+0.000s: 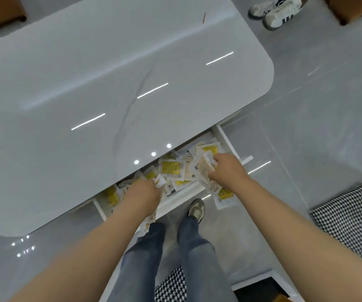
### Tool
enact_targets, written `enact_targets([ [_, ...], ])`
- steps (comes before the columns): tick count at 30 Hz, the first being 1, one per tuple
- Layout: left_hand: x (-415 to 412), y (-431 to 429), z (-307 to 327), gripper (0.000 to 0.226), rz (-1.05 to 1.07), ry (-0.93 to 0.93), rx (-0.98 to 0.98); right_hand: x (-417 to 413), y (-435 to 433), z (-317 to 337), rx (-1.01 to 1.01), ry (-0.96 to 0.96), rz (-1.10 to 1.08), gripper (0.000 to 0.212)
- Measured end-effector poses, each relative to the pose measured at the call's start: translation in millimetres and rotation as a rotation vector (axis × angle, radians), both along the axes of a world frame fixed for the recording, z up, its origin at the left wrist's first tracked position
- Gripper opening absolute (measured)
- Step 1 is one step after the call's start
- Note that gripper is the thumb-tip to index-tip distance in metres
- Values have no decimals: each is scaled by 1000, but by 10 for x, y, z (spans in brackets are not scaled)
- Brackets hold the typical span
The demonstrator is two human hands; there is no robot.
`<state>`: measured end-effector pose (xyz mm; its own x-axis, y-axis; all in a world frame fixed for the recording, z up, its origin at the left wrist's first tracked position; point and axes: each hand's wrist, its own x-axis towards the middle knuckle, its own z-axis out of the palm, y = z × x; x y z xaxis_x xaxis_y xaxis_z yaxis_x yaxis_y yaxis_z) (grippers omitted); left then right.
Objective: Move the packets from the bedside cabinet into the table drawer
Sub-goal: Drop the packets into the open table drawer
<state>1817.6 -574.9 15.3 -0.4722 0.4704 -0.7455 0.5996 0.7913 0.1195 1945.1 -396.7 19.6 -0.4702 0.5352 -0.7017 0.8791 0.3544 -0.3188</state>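
Open table drawer (182, 196), loose packets (171, 167) heaped inside. Left hand (145, 192) curls round a handful (161, 182); right hand (228, 168) grips a stack (205, 171) above them.

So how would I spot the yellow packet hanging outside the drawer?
Find the glossy white table; under its near edge an open white drawer holds clear yellow-centred packets. Below the right hand, one packet dangles past the drawer's front, its yellow centre showing against grey floor.
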Motion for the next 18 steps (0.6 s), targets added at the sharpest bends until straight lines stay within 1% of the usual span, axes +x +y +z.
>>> enact_targets([
  [5,-51,65,-555,28,31,6,-25,-202,108,-598,11,24,19,30],
  [9,-67,139,-988,24,-24,-18,-154,-339,145,-1043,28,21,56,35],
  [11,-75,160,-1201,26,-43,2,-168,-386,165,-1231,28,16,66,35],
  [15,-64,199,-1527,30,-69,13,-168,-461,207,-1577,24,13,92,17],
  [16,-68,215,-1603,30,-83,17,-167,-472,220,-1656,27,12,100,16],
  [18,-95,245,-1771,31,-53,17,-155,-490,247,-1810,32,11,107,21],
])
